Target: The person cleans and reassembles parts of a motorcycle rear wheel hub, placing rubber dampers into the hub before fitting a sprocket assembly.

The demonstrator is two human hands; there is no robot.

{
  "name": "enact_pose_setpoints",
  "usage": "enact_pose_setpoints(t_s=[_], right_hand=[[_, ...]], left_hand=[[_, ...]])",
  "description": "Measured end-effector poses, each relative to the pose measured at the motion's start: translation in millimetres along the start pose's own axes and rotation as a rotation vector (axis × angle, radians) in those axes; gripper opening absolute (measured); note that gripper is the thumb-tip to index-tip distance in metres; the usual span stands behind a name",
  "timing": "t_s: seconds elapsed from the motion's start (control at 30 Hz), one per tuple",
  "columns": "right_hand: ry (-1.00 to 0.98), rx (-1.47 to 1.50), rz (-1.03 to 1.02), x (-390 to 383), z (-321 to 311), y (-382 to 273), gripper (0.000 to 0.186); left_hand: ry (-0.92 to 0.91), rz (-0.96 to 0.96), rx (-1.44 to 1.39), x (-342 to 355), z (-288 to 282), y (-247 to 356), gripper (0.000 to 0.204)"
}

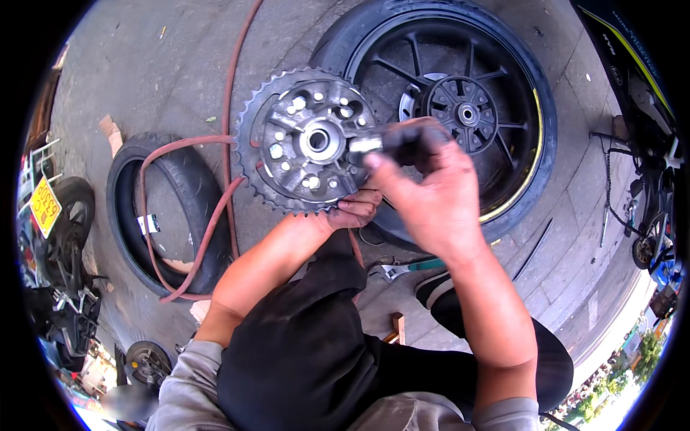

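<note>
In front of me is a rear sprocket (316, 141) with its toothed ring and metal hub, a bearing hole at its middle and several bright bolt ends around it. My left hand (357, 208) grips its lower right rim; the palm is hidden behind it. Over the sprocket's right side, my right hand (438, 179) pinches a small silver metal piece (366, 145). Motion blurs the fingertips, which look dark with grease. Whether the piece touches the hub, I cannot tell.
A motorcycle wheel (496, 187) with tyre lies flat beyond my right hand. Left of me are a loose tyre (123, 208) and a red hose (228, 93). By my shoe lies an adjustable wrench (392, 271). Motorcycles (68, 287) stand at the left and right edges.
</note>
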State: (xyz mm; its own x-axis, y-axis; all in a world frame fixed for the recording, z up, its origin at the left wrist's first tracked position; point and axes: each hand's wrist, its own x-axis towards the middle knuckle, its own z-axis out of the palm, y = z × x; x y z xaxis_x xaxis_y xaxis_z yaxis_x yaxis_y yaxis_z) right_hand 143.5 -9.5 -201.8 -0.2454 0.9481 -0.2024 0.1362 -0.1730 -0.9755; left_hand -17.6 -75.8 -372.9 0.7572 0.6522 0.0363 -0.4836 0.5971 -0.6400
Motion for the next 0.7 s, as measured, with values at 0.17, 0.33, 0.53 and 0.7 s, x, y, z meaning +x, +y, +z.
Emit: enact_pose_setpoints(t_s=[0.17, 0.33, 0.53, 0.7], right_hand=[[0.020, -0.688, -0.453, 1.8, 18.5, 24.2, 0.025], [0.109, -0.735, -0.397, -2.2, 15.2, 24.4, 0.023], [0.105, -0.828, -0.456, -7.3, 13.0, 20.2, 0.026], [0.155, -0.713, -0.397, -8.4, 14.4, 24.9, 0.023]], left_hand=[[0.049, -0.014, 0.002, 3.5, -8.0, 1.9, 0.023], [0.037, -0.024, -0.015, 9.7, -4.4, 3.4, 0.023], [0.052, -0.032, -0.003, 10.5, -2.9, 7.8, 0.023], [0.075, -0.044, 0.014, 13.8, 0.6, 6.8, 0.024]])
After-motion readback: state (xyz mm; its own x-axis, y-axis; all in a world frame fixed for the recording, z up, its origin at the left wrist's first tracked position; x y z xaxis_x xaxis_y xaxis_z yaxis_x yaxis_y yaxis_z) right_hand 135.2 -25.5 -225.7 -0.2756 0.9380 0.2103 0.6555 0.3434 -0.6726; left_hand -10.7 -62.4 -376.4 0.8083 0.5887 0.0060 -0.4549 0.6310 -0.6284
